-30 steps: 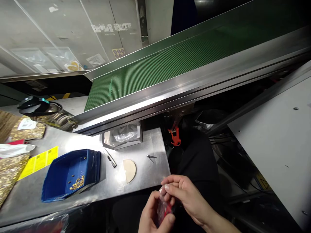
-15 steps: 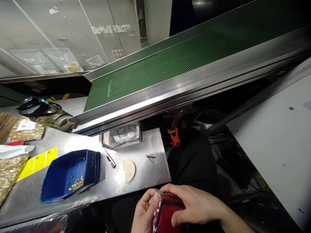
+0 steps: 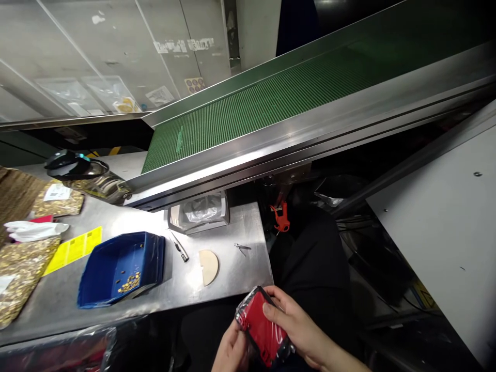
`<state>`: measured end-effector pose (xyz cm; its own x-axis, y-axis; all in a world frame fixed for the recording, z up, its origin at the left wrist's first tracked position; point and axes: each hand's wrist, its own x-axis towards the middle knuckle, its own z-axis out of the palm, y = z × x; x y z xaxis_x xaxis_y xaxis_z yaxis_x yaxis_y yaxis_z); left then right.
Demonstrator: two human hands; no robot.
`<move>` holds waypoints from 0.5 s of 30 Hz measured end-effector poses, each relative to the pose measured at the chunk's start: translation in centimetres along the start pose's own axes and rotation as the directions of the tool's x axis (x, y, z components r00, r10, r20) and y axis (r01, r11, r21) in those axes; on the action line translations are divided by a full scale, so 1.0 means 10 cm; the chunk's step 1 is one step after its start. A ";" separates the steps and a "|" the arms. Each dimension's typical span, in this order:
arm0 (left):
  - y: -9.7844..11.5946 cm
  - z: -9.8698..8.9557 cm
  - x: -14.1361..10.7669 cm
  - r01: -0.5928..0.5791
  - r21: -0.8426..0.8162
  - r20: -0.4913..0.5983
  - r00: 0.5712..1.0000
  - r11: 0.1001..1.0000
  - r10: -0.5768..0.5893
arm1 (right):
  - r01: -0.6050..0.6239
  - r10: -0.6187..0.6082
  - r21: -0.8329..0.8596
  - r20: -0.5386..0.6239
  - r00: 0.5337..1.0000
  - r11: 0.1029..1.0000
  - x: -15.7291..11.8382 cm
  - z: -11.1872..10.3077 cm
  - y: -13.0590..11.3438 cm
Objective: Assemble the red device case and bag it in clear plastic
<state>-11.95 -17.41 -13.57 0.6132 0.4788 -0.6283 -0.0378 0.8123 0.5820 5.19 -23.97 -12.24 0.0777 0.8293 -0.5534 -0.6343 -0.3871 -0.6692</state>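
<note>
Over my lap, both hands hold a red and black item in clear plastic wrap [image 3: 263, 330]; its exact kind does not show. My right hand [image 3: 296, 323] grips its right side, thumb lying across the red face. At the lower left edge, my left hand [image 3: 231, 347] pinches the wrap, its fingers partly hidden under the item. On the metal table [image 3: 232, 289] beyond lie a pale half-round piece [image 3: 209, 267], a small nail clipper [image 3: 242, 249] and a utility knife [image 3: 180, 248]. A blue bin [image 3: 116, 268] with small gold pieces stands left of these.
A green ribbed conveyor belt [image 3: 248, 108] slopes across the back. Under its edge sits a clear-lined box [image 3: 199, 212]. Bags of gold pieces [image 3: 27, 274], a yellow label sheet [image 3: 73, 249] and a bottle [image 3: 93, 178] occupy the left. An orange air gun [image 3: 281, 217] hangs beyond the table's right end.
The wrapped item has been tilted so that its red face shows more fully. My right hand has shifted its grip along the right side. The view has swung slightly left.
</note>
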 end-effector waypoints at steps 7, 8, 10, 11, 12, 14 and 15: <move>0.21 0.06 -0.17 -0.149 -0.080 -0.103 0.985 0.986 0.141 | 0.039 0.048 -0.539 0.147 0.988 0.842 -0.05 0.05 -0.08; 0.26 0.02 -0.22 -0.189 -0.102 -0.093 0.979 0.977 0.180 | 0.050 0.061 -0.579 0.171 0.983 0.814 -0.04 0.04 -0.08; 0.37 -0.13 -0.36 -0.276 -0.138 -0.087 0.960 0.951 0.266 | 0.064 0.084 -0.620 0.207 0.975 0.782 0.01 0.01 -0.04; 0.44 -0.24 -0.45 -0.323 -0.137 -0.106 0.945 0.937 0.310 | 0.060 0.099 -0.636 0.211 0.972 0.769 0.04 0.00 -0.02; 0.52 -0.37 -0.57 -0.367 -0.113 -0.148 0.925 0.923 0.350 | 0.045 0.116 -0.654 0.202 0.972 0.756 0.07 0.00 0.01; 0.70 -0.70 -0.88 -0.430 0.023 -0.293 0.860 0.902 0.418 | 0.000 0.134 -0.688 0.141 0.981 0.725 0.12 0.01 0.07; 0.80 -0.90 -1.07 -0.434 0.141 -0.387 0.803 0.890 0.453 | -0.020 0.129 -0.701 0.102 0.986 0.713 0.14 0.01 0.09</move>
<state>-25.90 -13.04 -6.81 0.1700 0.8816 -0.4403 -0.1886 0.4677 0.8635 4.62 -23.08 -13.60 -0.0834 0.8093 -0.5815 0.0858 -0.5755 -0.8133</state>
